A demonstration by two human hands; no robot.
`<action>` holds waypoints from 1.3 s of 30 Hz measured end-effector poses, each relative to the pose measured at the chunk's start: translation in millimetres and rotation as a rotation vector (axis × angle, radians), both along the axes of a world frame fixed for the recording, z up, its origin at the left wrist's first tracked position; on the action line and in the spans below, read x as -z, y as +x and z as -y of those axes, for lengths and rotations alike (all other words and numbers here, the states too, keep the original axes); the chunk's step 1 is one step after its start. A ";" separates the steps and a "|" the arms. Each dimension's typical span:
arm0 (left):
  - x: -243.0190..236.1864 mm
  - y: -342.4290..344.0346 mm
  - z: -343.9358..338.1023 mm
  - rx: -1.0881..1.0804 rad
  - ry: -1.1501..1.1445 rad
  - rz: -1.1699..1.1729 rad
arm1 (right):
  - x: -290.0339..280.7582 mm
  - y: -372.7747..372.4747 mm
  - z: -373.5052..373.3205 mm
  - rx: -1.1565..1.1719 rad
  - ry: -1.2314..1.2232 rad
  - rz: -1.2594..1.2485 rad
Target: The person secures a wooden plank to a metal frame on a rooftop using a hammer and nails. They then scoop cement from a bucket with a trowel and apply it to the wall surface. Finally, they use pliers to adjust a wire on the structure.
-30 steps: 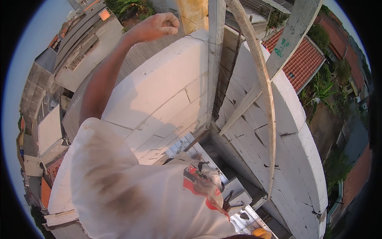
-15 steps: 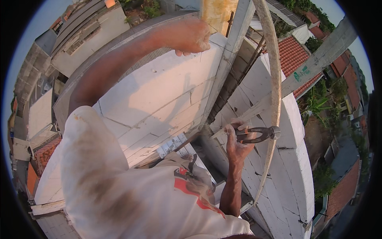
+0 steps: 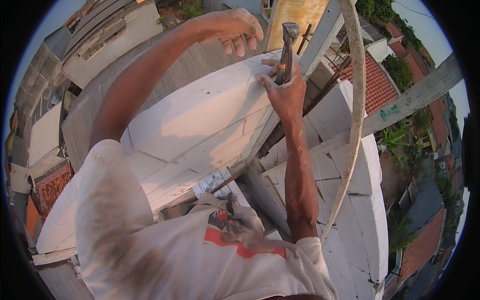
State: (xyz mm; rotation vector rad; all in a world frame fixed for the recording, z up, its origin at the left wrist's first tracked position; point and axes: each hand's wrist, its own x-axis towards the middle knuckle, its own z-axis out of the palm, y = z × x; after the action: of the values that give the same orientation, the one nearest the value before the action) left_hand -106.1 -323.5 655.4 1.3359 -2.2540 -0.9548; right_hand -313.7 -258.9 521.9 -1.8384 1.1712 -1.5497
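My right hand is closed around the handles of dark end-cutting pincers with a bit of orange on the grip. Their rounded head points up, above the top edge of the white block wall. Thin wire shows beside the fingers at the wall's corner. My left hand hangs in the air to the left of the pincers, fingers bent downward and apart, with nothing visible in it. A yellowish board stands just beyond both hands.
A curved wooden strip and a pale timber beam cross on the right, over a second block wall. Rusty rods rise near the corner. Grey corrugated roofing lies behind the wall; red-tiled roofs sit far below.
My right hand has risen from the lower right to the wall's top corner with the pincers, turning them upright. My left hand has lifted slightly and its fingers have loosened.
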 end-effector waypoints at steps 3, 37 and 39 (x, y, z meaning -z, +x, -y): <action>14.9 -13.4 27.9 0.148 -0.207 0.011 | -3.7 -10.0 4.7 -0.025 0.048 -0.065; 118.7 -45.4 -0.4 0.241 -0.810 0.143 | -98.1 21.4 43.0 0.170 -0.257 -0.537; 119.6 -40.6 -15.5 0.391 -0.782 -0.002 | -90.0 9.8 37.3 0.066 -0.311 -0.583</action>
State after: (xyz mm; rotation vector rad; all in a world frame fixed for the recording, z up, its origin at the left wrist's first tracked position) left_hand -146.7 -307.9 535.8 0.5639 -2.5208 -0.1020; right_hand -304.0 -296.3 611.9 -2.5996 1.2904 -1.3207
